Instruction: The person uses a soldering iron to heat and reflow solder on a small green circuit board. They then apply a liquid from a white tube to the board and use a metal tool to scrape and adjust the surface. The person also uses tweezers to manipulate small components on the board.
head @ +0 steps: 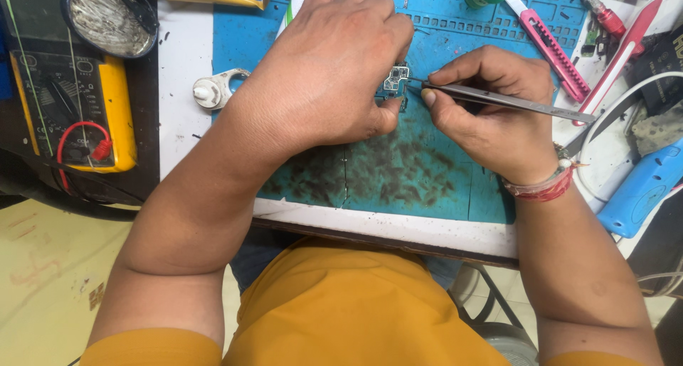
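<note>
1. The right hand is being kept closed around a pair of thin grey metal tweezers, which are being pinched between the thumb and the fingers.
2. The pointed tip of the tweezers is being aimed left, right at the edge of a tiny circuit board.
3. The left hand is being laid flat over the board, with the fingers bent down and the thumb tip being pressed just beside it, so the board is being held still on the mat.
4. Only a small piece of the board is being shown between the two hands. It is looking silver and grey, with little shiny squares on it and a dark bit hanging at its lower edge. The rest is being hidden by the left hand.
5. The board is being rested on a blue work mat, near the middle of the mat's far half. Dark smudges are being seen on the mat's near part.
6. A red thread band is being worn on the right wrist.
7. A pink box cutter is being left on the mat behind the right hand.
8. A yellow meter is being kept far off to the left, and a blue tool far off to the right.
</note>
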